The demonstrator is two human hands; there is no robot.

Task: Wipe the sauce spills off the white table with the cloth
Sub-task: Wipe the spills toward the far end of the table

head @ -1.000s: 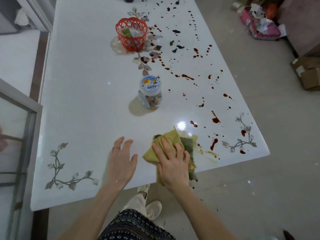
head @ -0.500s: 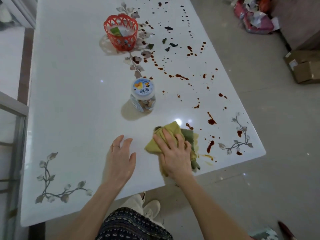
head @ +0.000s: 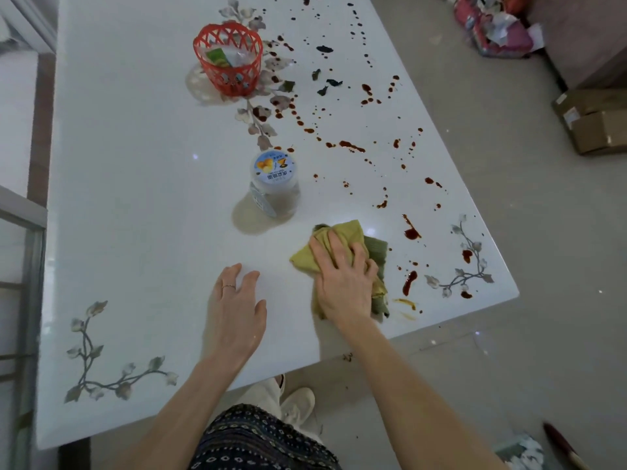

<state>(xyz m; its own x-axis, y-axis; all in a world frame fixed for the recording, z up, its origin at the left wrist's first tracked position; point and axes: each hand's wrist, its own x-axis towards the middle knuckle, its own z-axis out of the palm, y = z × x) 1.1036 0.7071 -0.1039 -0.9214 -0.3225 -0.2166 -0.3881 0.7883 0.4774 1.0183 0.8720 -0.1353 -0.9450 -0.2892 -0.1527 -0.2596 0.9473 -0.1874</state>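
Note:
A yellow-green cloth (head: 349, 234) lies bunched on the white table (head: 142, 184) near its front edge. My right hand (head: 342, 279) presses flat on the cloth, fingers spread over it. My left hand (head: 235, 312) rests open on the bare tabletop to the left of the cloth, a ring on one finger. Dark red sauce spills (head: 411, 230) dot the table's right half, from beside the cloth up to the far end. A smeared yellowish streak (head: 405, 303) lies just right of the cloth by the edge.
A clear jar with a blue printed lid (head: 274, 184) stands just beyond the cloth. A red plastic basket (head: 228, 59) sits farther back. Dark green scraps (head: 327, 84) lie among the spills. Cardboard boxes (head: 593, 120) and pink bags (head: 492, 25) are on the floor at right.
My right hand has pushed the cloth away from me, toward the jar, leaving a smear near the edge. The left hand has stayed flat on the table.

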